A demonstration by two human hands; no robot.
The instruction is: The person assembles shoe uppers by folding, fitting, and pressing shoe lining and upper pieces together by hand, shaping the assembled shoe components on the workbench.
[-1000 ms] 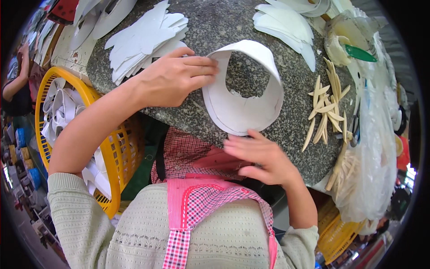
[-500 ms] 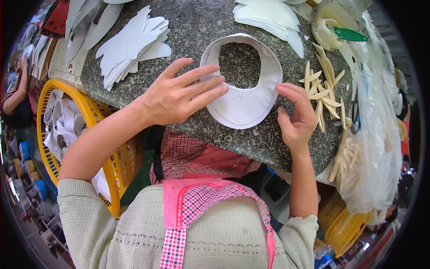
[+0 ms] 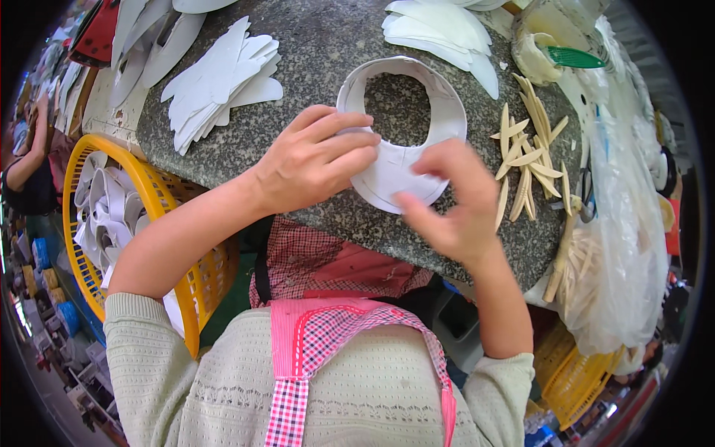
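Observation:
A white ring-shaped piece, which looks like a shoe upper, lies on the speckled stone worktop. Its oval opening shows the stone beneath, and a short seam marks the near side. My left hand is closed over its left rim, fingers bent and close together; the thumb is hidden. Over the near right part of the piece hovers my right hand, blurred by motion. Its thumb and forefinger are apart, with nothing visible between them.
White cut pieces are stacked at the left, with more white pieces at the far side. Thin cream strips lie right, below a pot with a green-handled tool. A yellow basket stands left; a plastic bag hangs right.
My right hand has moved left from the right rim to above the near part of the piece. My left hand's spread fingers have drawn together and bent at the left rim.

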